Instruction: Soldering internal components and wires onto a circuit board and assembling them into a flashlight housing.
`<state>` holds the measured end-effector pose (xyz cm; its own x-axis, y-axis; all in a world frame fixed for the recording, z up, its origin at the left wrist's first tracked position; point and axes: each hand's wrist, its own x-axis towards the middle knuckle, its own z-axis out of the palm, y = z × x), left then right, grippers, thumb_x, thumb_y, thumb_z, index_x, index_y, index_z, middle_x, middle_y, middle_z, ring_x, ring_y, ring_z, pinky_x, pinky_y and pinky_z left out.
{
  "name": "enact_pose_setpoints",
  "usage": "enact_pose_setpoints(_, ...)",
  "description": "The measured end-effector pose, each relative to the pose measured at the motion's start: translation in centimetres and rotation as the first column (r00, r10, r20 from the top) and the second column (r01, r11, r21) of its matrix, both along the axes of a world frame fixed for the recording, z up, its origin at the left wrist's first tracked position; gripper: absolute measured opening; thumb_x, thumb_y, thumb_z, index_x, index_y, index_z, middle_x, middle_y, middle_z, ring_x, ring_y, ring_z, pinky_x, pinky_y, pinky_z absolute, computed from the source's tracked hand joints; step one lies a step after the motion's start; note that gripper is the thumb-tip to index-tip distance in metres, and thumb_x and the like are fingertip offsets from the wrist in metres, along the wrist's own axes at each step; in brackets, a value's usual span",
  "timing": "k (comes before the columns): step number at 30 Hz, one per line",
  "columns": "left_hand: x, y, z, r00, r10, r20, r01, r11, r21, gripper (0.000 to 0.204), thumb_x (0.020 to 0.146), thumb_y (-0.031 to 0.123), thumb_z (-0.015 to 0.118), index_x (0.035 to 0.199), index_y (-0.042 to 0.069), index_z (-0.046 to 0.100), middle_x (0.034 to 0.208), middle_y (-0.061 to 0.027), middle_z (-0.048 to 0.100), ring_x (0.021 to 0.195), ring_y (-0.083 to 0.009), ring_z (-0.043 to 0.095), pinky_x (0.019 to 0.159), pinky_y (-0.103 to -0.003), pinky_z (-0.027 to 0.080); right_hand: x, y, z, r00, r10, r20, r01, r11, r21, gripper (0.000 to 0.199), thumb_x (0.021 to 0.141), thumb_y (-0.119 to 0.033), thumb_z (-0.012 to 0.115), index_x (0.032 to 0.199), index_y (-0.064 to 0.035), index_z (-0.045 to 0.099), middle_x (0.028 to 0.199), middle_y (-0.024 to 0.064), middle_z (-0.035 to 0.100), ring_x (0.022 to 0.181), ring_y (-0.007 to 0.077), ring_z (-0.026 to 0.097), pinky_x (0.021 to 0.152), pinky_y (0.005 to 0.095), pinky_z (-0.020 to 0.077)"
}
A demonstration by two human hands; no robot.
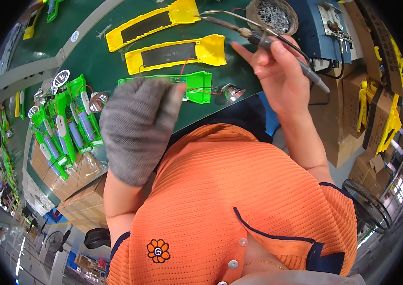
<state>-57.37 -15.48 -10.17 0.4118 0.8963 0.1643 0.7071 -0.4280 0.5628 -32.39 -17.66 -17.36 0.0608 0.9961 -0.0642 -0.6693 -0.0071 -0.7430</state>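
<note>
My left hand (137, 126), in a grey knit glove, is curled over a green plastic housing (200, 88) near the table's front edge. One bare fingertip sticks out of the glove beside a red wire. What these fingers pinch is hidden. From the housing, red wires run right to a small silver reflector lamp (232, 93). My right hand (282, 71) grips a soldering iron (313, 76), raised above the table, its tip pointing left toward a yellow housing (184, 12). A second yellow housing (211, 50) with a dark panel lies just below that one.
A round bowl (290, 9) of silvery scraps stands at the back, next to a blue machine (320, 35). Left are several green lamp assemblies (61, 121) with blue cells. Cartons (327, 109) with yellow parts stand right, near a black fan (367, 206). A metal frame bar (71, 45) crosses the left.
</note>
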Motion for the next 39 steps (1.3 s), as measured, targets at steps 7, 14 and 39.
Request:
enact_pose_setpoints(7, -7.3, -2.9, -0.7, 0.842, 0.225, -0.491, -0.34, 0.927, -0.157, 0.032, 0.095, 0.038, 0.063, 0.091, 0.008, 0.073, 0.079, -0.0158, 0.067, 0.07, -0.035, 0.064, 0.064, -0.044, 0.049, 1.8, -2.3, 0.8, 0.998, 0.02, 0.063, -0.023, 0.998, 0.054, 0.008, 0.099, -0.01, 0.049, 0.1, -0.0042, 0.055, 0.075, 0.0057, 0.06, 0.066, 0.0136, 0.058, 0.11, 0.0553, 0.0391)
enact_pose_setpoints(14, -8.0, -1.7, -2.1, 0.891, 0.347, -0.291, -0.292, 0.932, 0.216, 0.03, 0.098, 0.022, 0.062, 0.123, 0.007, 0.066, 0.112, -0.0121, 0.07, 0.102, -0.0261, 0.066, 0.09, -0.037, 0.051, 1.5, -4.2, 0.5, 0.987, 0.005, 0.16, -0.003, 1.0, -0.016, 0.011, 0.095, -0.01, 0.058, 0.101, -0.0027, 0.053, 0.078, 0.0106, 0.061, 0.064, 0.0155, 0.056, 0.075, 0.035, 0.0522)
enact_pose_setpoints(39, 2.5, 4.1, -4.1, 0.951, -0.041, -0.305, 0.041, 0.999, -0.007, 0.014, 0.087, 0.019, 0.07, 0.09, 0.006, 0.072, 0.087, -0.0136, 0.069, 0.082, -0.0322, 0.067, 0.074, -0.041, 0.053, 2.0, 2.4, 6.6, 0.563, 0.248, 0.788, -0.201, 0.966, -0.161, 0.017, 0.086, -0.015, 0.073, 0.091, -0.0035, 0.062, 0.07, 0.0004, 0.062, 0.06, 0.005, 0.057, 0.053, 0.0201, 0.0447)
